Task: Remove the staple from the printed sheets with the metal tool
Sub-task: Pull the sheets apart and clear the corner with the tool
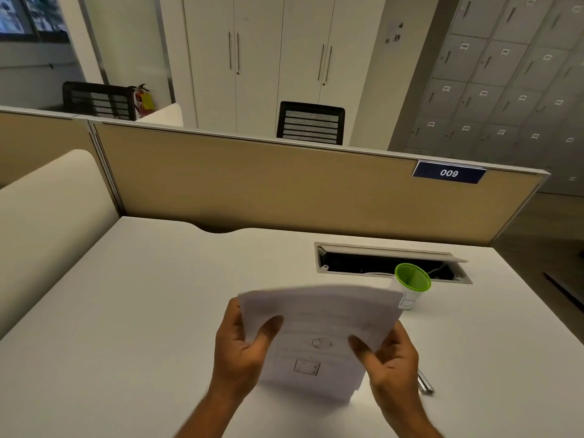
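Observation:
I hold the printed sheets (319,330) above the white desk (142,311), tilted toward me, with faint text and small drawings on the top page. My left hand (243,346) grips their left edge, thumb on top. My right hand (388,358) grips the right edge the same way. The metal tool (425,382) lies on the desk just right of my right hand, mostly hidden behind it. The staple is too small and blurred to make out.
A white cup with a green inside (412,284) lies tilted behind the sheets' right corner. Beyond it is an open cable tray (388,262) set in the desk. A beige partition (284,184) closes the far edge.

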### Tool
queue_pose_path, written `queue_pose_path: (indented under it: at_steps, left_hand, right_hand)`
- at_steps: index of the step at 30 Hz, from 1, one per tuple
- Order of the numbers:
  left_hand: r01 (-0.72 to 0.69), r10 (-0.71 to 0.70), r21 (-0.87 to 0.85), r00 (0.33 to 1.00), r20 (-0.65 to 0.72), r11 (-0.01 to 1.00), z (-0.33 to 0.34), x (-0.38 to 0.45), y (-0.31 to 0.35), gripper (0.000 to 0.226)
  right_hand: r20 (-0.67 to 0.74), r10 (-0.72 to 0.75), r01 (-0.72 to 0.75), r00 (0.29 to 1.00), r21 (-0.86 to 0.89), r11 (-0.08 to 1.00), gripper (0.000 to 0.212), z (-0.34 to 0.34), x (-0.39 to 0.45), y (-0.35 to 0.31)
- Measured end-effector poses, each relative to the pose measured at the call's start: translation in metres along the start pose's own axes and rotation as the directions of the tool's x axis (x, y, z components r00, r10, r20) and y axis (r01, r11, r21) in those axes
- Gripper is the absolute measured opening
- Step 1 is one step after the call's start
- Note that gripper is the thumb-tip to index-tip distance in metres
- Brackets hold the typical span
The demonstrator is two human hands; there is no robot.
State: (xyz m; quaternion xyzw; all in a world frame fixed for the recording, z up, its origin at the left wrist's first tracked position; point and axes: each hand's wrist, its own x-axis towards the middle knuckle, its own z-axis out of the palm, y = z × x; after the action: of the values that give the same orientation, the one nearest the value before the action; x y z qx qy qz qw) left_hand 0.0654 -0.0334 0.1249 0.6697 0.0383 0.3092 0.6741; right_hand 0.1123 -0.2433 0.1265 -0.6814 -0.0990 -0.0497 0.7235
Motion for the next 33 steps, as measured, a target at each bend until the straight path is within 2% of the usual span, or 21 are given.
queue_pose_path:
  at_steps: [4, 6, 8, 10, 12, 14, 16, 19, 24, 25, 28, 29, 31, 33]
  left_hand:
    - [-0.014, 0.015, 0.052, 1.0, -0.024, 0.999, 0.002, 0.0, -0.001, 0.027]
    - [-0.011, 0.013, 0.055, 1.0, -0.028, 0.998, 0.002, 0.001, 0.003, 0.026]
    - [0.0, 0.0, 0.038, 1.0, -0.007, 0.999, 0.001, 0.002, 0.005, 0.032]
    - [0.016, -0.017, 0.048, 1.0, 0.011, 0.999, 0.001, 0.002, 0.004, 0.051]
    - [0.023, -0.024, 0.071, 1.0, 0.007, 0.997, 0.0, 0.002, 0.001, 0.06]
    - [0.004, -0.005, 0.099, 1.0, 0.006, 0.995, 0.0, 0.002, 0.0, 0.048]
    - [-0.019, 0.017, 0.138, 1.0, 0.016, 0.99, 0.003, 0.002, 0.002, 0.03]
    - [-0.057, 0.061, 0.166, 0.998, -0.025, 0.985, 0.009, -0.001, 0.011, 0.022]
    - [-0.144, 0.181, 0.254, 0.975, -0.132, 0.957, 0.018, 0.001, 0.027, 0.017]
    - [-0.156, 0.198, 0.259, 0.97, -0.144, 0.953, 0.02, 0.001, 0.031, 0.015]
    - [-0.161, 0.198, 0.225, 0.968, -0.154, 0.961, 0.022, 0.0, 0.035, 0.015]
    - [-0.154, 0.185, 0.202, 0.972, -0.148, 0.967, 0.021, -0.001, 0.035, 0.016]
    - [-0.126, 0.148, 0.156, 0.979, -0.139, 0.98, 0.02, -0.003, 0.032, 0.02]
    - [-0.103, 0.123, 0.147, 0.983, -0.135, 0.984, 0.018, -0.006, 0.029, 0.021]
  right_hand:
    - [-0.068, -0.03, 0.029, 0.997, -0.003, 1.0, 0.028, 0.004, 0.001, -0.003]
    - [-0.08, -0.038, 0.039, 0.996, 0.007, 0.999, 0.027, 0.005, 0.002, -0.007]
    - [-0.061, -0.047, 0.048, 0.997, 0.009, 0.999, 0.033, 0.004, 0.004, -0.009]
    - [-0.044, -0.034, 0.035, 0.998, 0.012, 0.999, 0.043, 0.002, 0.005, -0.005]
    - [-0.036, -0.034, 0.035, 0.999, 0.019, 0.999, 0.05, -0.001, 0.003, 0.003]
    - [-0.035, -0.063, 0.062, 0.997, -0.026, 0.998, 0.047, -0.002, 0.003, 0.008]
    - [-0.067, -0.088, 0.083, 0.994, -0.076, 0.994, 0.035, 0.0, 0.002, 0.007]
    - [-0.124, -0.121, 0.106, 0.985, -0.12, 0.987, 0.048, 0.005, 0.002, -0.001]
    - [-0.171, -0.246, 0.205, 0.954, -0.224, 0.953, 0.036, 0.015, 0.003, -0.018]
    - [-0.169, -0.261, 0.214, 0.951, -0.253, 0.944, 0.043, 0.017, 0.003, -0.022]
    - [-0.114, -0.378, 0.308, 0.919, -0.391, 0.867, 0.097, 0.015, 0.005, -0.03]
    - [-0.071, -0.437, 0.362, 0.897, -0.448, 0.818, 0.103, 0.012, 0.007, -0.03]
    - [0.005, -0.507, 0.427, 0.862, -0.545, 0.722, 0.091, 0.008, 0.011, -0.028]
    - [0.086, -0.56, 0.478, 0.824, -0.637, 0.605, 0.062, 0.006, 0.012, -0.028]
